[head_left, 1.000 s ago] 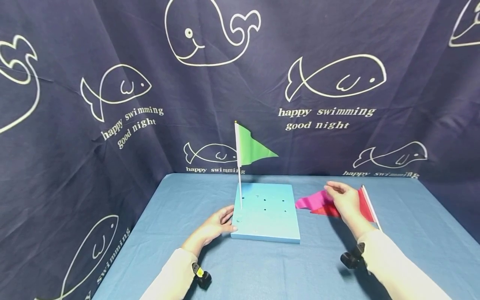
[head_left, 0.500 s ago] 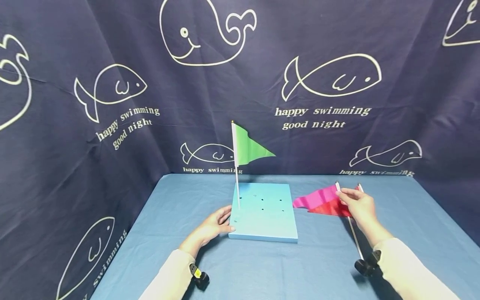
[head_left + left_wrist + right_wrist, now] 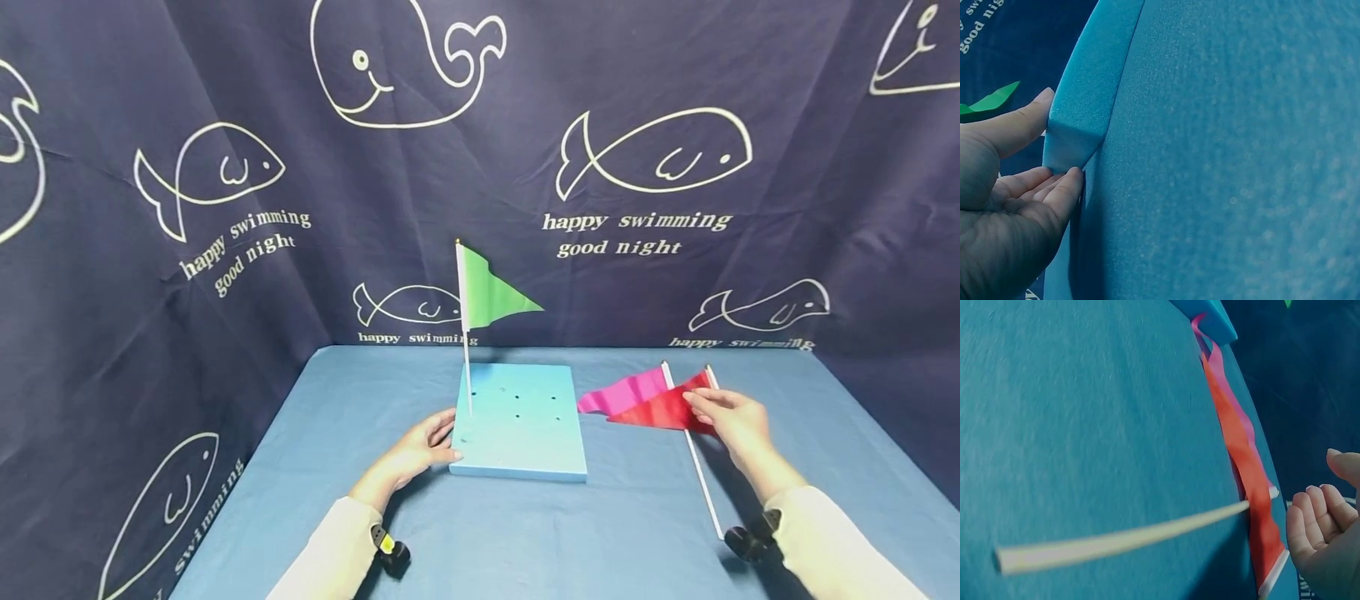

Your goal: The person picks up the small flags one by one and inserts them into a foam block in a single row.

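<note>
My left hand (image 3: 411, 454) grips the left edge of a light-blue foam board (image 3: 525, 450) with several small holes. In the left wrist view, the thumb lies on the board's top and the fingers against its side near the corner. A green pennant flag (image 3: 487, 292) stands upright on the board's left part. My right hand (image 3: 738, 429) hovers at the red pennant flag (image 3: 656, 408), its fingers loosely bent and empty in the right wrist view. The red cloth crosses the white pole of a magenta pennant flag (image 3: 626, 390). My hand hides most of the red flag's pole.
A blue cloth covers the table (image 3: 615, 533). Behind it hangs a dark curtain (image 3: 420, 183) with white whale and fish drawings. The magenta flag's tip reaches close to the board's right side.
My right hand has moved right, from over the magenta flag to the red flag, uncovering the magenta flag's pole. My left hand keeps its grip on the board. The head view has shifted slightly.
</note>
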### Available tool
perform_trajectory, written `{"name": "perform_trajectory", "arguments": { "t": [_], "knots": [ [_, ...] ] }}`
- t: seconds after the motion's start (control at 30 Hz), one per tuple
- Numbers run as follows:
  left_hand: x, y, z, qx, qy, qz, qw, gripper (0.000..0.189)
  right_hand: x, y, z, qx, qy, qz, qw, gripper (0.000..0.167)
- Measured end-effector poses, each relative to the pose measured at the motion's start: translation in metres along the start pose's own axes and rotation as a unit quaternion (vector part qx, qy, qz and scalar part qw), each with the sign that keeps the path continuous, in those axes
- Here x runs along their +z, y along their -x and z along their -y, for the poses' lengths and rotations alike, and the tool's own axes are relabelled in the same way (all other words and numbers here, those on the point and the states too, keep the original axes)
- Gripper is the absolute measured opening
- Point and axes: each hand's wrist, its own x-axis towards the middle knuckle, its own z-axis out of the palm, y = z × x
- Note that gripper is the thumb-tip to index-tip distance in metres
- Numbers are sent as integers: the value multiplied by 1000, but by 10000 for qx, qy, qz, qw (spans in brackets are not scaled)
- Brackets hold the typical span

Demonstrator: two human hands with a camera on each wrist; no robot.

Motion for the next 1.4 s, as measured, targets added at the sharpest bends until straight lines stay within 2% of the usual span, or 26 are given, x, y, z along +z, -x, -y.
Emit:
{"name": "perform_trajectory", "arguments": {
  "t": [0.13, 0.23, 0.4, 0.53, 0.67, 0.83, 1.13, 1.4],
  "knots": [
    [-1, -1, -2, 20, -22, 17, 10000, 80, -9, 1, -5, 170, 274, -150, 9994, 52],
    [-1, -2, -1, -20, -47, 24, 10000, 81, -17, 2, -9, 403, 508, -288, 9975, 54],
    [-1, 0, 1, -78, -43, -47, 9999, 82, -28, 4, -17, 832, 802, -338, 9927, 72],
    [-2, 0, 1, -44, -53, -25, 10000, 82, -36, 4, -24, 889, 1009, -307, 9904, 76],
    [-2, -1, 2, -10, -99, -10, 9999, 81, -43, 6, -27, 861, 918, -244, 9917, 77],
    [-2, 0, 3, -68, -119, -56, 9999, 82, -50, 10, -31, 849, 1004, -277, 9909, 72],
    [-3, -1, 4, -119, -45, -51, 9999, 82, -59, 12, -29, 1033, 1757, -150, 9789, 71],
    [-3, -1, 6, -98, -44, -33, 9999, 82, -62, 11, -26, 1143, 2408, -45, 9638, 69]
  ]
}}
